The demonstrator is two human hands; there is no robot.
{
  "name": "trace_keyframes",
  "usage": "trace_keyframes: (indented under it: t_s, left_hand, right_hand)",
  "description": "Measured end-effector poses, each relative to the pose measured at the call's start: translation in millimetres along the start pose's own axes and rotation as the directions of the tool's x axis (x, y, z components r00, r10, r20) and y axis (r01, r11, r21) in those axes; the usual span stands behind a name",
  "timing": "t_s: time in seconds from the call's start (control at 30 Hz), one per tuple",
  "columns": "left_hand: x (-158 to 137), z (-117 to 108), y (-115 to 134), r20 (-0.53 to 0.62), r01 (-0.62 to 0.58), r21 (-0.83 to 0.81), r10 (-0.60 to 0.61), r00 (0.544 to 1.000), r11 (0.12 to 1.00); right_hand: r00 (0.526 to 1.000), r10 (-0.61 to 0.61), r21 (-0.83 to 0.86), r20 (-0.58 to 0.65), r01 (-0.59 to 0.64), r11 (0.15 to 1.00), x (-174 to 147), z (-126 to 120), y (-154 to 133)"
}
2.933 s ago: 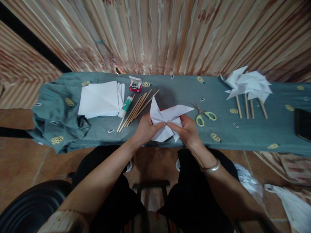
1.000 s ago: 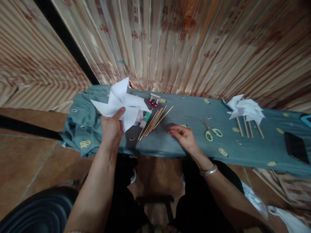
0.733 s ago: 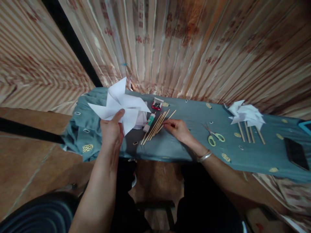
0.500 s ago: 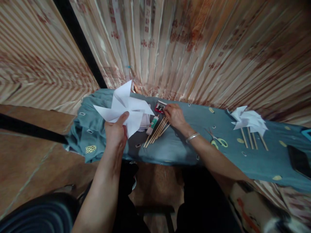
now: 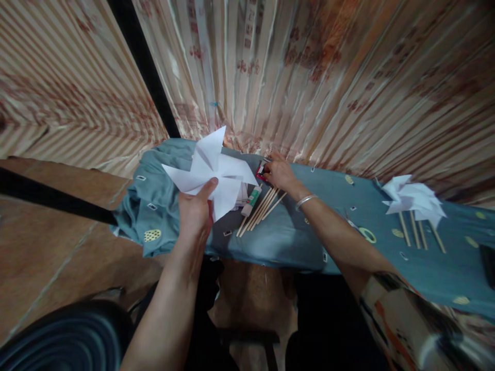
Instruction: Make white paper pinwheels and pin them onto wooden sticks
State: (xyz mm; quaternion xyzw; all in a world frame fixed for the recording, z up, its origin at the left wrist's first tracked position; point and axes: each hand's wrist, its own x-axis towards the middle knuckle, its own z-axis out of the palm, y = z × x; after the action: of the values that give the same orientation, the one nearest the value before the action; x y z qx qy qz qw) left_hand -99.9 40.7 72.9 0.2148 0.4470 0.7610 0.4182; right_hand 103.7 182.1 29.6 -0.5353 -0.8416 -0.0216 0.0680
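Note:
A folded white paper pinwheel (image 5: 228, 190) is in my left hand (image 5: 195, 208), thumb pressed near its centre and the other fingers hidden beneath. My right hand (image 5: 280, 175) reaches into a small red box (image 5: 260, 172) at the back of the table, its fingers bent together over small dark pieces. What those fingertips pinch, if anything, is hidden. Just in front lie several thin wooden sticks (image 5: 261, 214) in a loose bundle. A glue tube (image 5: 251, 201) with a green label rests beside them, and stacked white paper (image 5: 242, 196) shows partly from under the pinwheel.
Farther right are finished-looking paper pinwheels on sticks (image 5: 415, 201). Scissors (image 5: 365, 234) with yellow-green handles lie partly behind my right forearm. A dark phone (image 5: 488, 265) is at the right edge. A pleated curtain (image 5: 270, 77) hangs behind the cloth-covered table (image 5: 294, 252).
My right hand has moved from the right side of the red box to over it, fingers now inside. The left hand keeps hold of the pinwheel. The whole view has shifted slightly.

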Motion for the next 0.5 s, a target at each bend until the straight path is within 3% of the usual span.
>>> trace_keyframes:
  t_s: [0.5]
  left_hand:
    - [-2, 2, -2, 0.012, 0.000, -0.004, 0.001, 1.000, 1.000]
  right_hand:
    - [0.999, 0.031, 0.024, 0.022, -0.032, 0.999, 10, 10, 1]
